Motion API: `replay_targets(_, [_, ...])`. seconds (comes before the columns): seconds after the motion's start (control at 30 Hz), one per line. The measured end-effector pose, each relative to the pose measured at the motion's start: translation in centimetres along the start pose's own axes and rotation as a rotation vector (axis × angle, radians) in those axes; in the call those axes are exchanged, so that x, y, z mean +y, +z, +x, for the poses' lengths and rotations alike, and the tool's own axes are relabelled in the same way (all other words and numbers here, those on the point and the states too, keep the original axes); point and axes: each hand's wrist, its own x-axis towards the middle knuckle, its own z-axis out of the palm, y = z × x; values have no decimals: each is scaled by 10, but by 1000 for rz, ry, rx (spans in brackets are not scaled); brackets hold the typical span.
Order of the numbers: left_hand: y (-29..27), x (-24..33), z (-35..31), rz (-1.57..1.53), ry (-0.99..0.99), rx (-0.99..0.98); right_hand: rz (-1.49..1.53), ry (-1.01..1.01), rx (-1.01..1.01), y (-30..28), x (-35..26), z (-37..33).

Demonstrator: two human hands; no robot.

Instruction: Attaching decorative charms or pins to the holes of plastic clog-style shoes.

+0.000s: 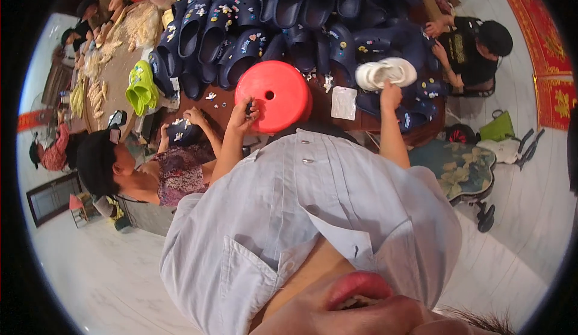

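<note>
R hand (391, 97) is clamped on white shoe (370, 76), at right side of table (321, 107), w/ navy clogs (290, 1) nearby. L hand (239, 118), at near-left edge of red stool (280, 82), has fingertips pinched on small dark item (248, 107) (too tiny to ID).

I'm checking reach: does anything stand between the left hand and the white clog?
In this view, yes: the round red stool lies between the left hand, at its left edge, and the white clog, held by the right hand.
</note>
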Motion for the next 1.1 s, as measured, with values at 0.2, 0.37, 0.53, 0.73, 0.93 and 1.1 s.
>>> replay_targets(0.2, [4,-5,-1,17,57,40,35,103,48,-9,15,51])
replay_targets(0.37, [10,-14,-10,-17,134,107,154,193,79,5,12,65])
replay_targets(0.53, [20,-18,-8,25,217,69,231,88,92,43,43,93])
replay_targets(0.73, [19,-27,-15,32,291,145,429,20,-23,64,51,87])
replay_targets(0.93, [29,-26,1,49,290,123,572,-151,-136,96,70,106])
replay_targets(1.1, [13,-37,-11,108,380,232,530,-172,-420,97,-23,42])
